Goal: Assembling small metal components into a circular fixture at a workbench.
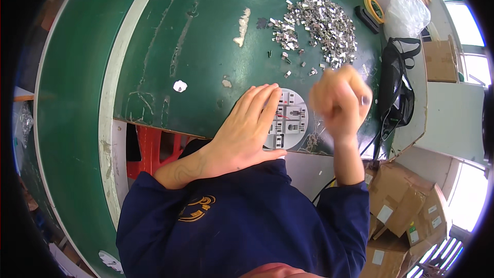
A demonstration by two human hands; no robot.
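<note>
Head view: L hand (249,126) spread over round grey fixture (300,100) — prob. stiff, grip rim; R hand (340,98) curled, blurred — can't tell if pinching.

OK quick fit rundown: navy blue top (257,211), plain fabric w/ soft creases all over the front. L side of the chest has a gold-yellow emblem (199,208), roundish w/ curved lines, but tbh the lettering/detail is too small to make out. L sleeve (144,211) = same navy, stops abt elbow height, loose cut. R sleeve (347,216) matches, bit bunched at the hem. L forearm's got a thin squiggly line (190,170) on it, prob ink, can't tell. L hand (252,131) is bare; R hand (342,100) too, kinda blurry tho.
</note>
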